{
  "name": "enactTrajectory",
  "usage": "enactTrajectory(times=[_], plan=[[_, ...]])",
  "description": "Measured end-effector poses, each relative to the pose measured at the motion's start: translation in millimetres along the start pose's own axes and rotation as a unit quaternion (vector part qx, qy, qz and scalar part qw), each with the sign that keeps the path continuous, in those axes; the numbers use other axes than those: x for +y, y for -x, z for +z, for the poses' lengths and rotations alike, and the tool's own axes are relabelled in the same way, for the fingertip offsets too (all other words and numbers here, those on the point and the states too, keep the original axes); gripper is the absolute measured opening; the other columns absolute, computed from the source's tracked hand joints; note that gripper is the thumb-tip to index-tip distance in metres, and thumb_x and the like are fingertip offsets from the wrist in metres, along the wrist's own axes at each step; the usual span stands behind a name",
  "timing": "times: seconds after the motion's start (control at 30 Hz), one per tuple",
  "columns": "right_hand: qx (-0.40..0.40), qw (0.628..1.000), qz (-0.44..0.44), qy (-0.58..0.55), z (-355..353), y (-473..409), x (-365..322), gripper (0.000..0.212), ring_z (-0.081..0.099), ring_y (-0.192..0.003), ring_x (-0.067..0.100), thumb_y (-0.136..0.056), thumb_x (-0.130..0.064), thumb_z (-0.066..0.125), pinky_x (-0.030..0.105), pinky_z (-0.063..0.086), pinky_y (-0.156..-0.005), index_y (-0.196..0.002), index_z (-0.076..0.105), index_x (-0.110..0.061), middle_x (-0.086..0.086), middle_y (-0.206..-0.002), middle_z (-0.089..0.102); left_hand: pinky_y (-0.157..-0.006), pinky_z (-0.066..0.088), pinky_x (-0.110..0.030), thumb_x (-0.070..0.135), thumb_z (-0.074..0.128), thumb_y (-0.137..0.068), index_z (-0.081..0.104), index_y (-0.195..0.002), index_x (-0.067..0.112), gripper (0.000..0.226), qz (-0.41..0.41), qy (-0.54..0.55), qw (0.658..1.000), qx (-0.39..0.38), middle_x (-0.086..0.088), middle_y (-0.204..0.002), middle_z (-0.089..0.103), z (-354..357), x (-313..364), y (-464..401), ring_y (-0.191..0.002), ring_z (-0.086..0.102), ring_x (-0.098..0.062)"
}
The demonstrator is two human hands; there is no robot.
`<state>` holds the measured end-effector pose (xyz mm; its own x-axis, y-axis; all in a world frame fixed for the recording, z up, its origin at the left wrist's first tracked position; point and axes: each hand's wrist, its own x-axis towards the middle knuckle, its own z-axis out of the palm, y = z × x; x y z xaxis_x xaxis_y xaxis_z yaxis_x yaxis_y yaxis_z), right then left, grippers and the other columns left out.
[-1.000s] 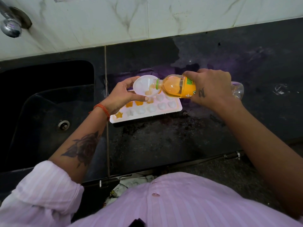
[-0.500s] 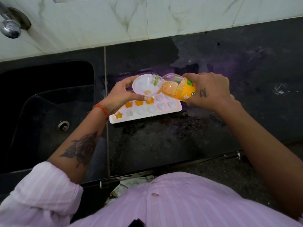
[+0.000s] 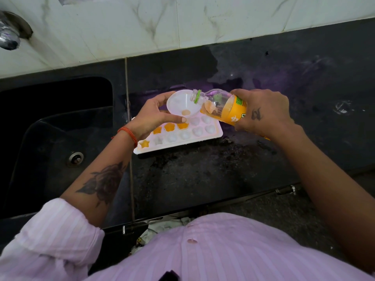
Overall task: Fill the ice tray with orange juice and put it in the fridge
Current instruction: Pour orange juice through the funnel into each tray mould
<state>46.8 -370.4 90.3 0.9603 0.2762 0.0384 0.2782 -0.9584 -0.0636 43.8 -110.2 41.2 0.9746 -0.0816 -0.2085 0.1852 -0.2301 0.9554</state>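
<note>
A white ice tray (image 3: 211, 136) with shaped cells lies on the black counter; several cells on its left hold orange juice, the rest look white. My left hand (image 3: 154, 116) holds a small white funnel (image 3: 180, 104) just above the tray, with a little juice in its throat. My right hand (image 3: 263, 112) grips an uncapped orange juice bottle (image 3: 227, 106), tilted with its neck raised over the funnel's rim. The juice sits back in the bottle's body, away from the mouth.
A black sink (image 3: 52, 138) with a drain lies left of the tray, and a chrome tap (image 3: 9, 37) sticks out of the marble wall above it. The dark counter (image 3: 203, 179) stretches right and toward me. A metal handle (image 3: 286, 190) sits below its front edge.
The bottle has tipped back, its mouth rising and the juice running away from the neck. The funnel drained, and one more cell now shows orange.
</note>
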Motion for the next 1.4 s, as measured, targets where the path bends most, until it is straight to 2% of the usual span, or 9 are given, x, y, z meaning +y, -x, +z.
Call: enactTrajectory(times=[0.2, 0.47, 0.6, 0.77, 0.93, 1.1, 1.4], plan=[[0.01, 1.0, -0.001, 0.02, -2, 2, 4, 0.075, 0.059, -0.1, 0.029, -0.071, -0.043, 0.075, 0.033, 0.037, -0.072, -0.137, 0.041, -0.035, 0.004, -0.112, 0.062, -0.094, 0.052, -0.034, 0.003, 0.081, -0.066, 0.054, -0.12, 0.03, 0.065, 0.004, -0.004, 1.0, -0.005, 0.0, -0.125, 0.061, 7, 1, -5, -0.116, 0.057, -0.019], [0.029, 0.999, -0.004, 0.044, -5, 4, 7, 0.066, 0.06, -0.094, 0.03, -0.074, -0.043, 0.073, 0.032, 0.032, -0.068, -0.133, 0.044, -0.035, 0.005, -0.106, 0.063, -0.082, 0.054, -0.023, 0.004, 0.08, -0.068, 0.052, -0.127, 0.024, 0.068, -0.003, -0.009, 1.0, -0.01, -0.002, -0.128, 0.059, 15, 2, -9, -0.116, 0.057, -0.02], [0.04, 0.998, -0.005, 0.053, -6, 6, 9, 0.062, 0.06, -0.094, 0.031, -0.076, -0.042, 0.072, 0.033, 0.032, -0.068, -0.132, 0.046, -0.033, 0.006, -0.106, 0.063, -0.089, 0.053, -0.03, 0.006, 0.081, -0.066, 0.053, -0.123, 0.026, 0.067, -0.003, -0.009, 1.0, -0.011, -0.001, -0.126, 0.059, 16, 2, -10, -0.117, 0.056, -0.021], [0.044, 0.997, -0.011, 0.058, -7, 6, 10, 0.06, 0.061, -0.093, 0.032, -0.076, -0.039, 0.072, 0.034, 0.033, -0.068, -0.131, 0.047, -0.032, 0.008, -0.103, 0.063, -0.096, 0.052, -0.038, 0.008, 0.082, -0.064, 0.052, -0.129, 0.022, 0.072, -0.008, -0.013, 1.0, -0.011, -0.002, -0.127, 0.059, 17, 2, -11, -0.118, 0.056, -0.022], [0.044, 0.996, -0.011, 0.075, -8, 5, 9, 0.061, 0.06, -0.092, 0.032, -0.077, -0.039, 0.072, 0.034, 0.032, -0.068, -0.132, 0.046, -0.032, 0.007, -0.102, 0.062, -0.094, 0.053, -0.038, 0.008, 0.083, -0.064, 0.053, -0.127, 0.023, 0.072, -0.009, -0.011, 1.0, -0.009, -0.002, -0.127, 0.059, 17, 3, -9, -0.116, 0.057, -0.022], [0.042, 0.996, -0.011, 0.074, -9, 5, 8, 0.062, 0.06, -0.094, 0.032, -0.077, -0.039, 0.071, 0.035, 0.031, -0.069, -0.133, 0.045, -0.032, 0.008, -0.104, 0.061, -0.087, 0.054, -0.03, 0.005, 0.081, -0.067, 0.053, -0.126, 0.023, 0.067, -0.008, -0.012, 1.0, -0.008, -0.002, -0.125, 0.06, 17, 5, -8, -0.114, 0.059, -0.021], [0.046, 0.998, -0.002, 0.049, -9, 5, 9, 0.061, 0.06, -0.093, 0.032, -0.076, -0.041, 0.072, 0.034, 0.032, -0.068, -0.131, 0.047, -0.033, 0.007, -0.102, 0.063, -0.097, 0.051, -0.042, 0.004, 0.08, -0.067, 0.053, -0.128, 0.02, 0.069, -0.008, -0.014, 1.0, -0.01, -0.004, -0.128, 0.059, 17, 7, -8, -0.118, 0.057, -0.024]])
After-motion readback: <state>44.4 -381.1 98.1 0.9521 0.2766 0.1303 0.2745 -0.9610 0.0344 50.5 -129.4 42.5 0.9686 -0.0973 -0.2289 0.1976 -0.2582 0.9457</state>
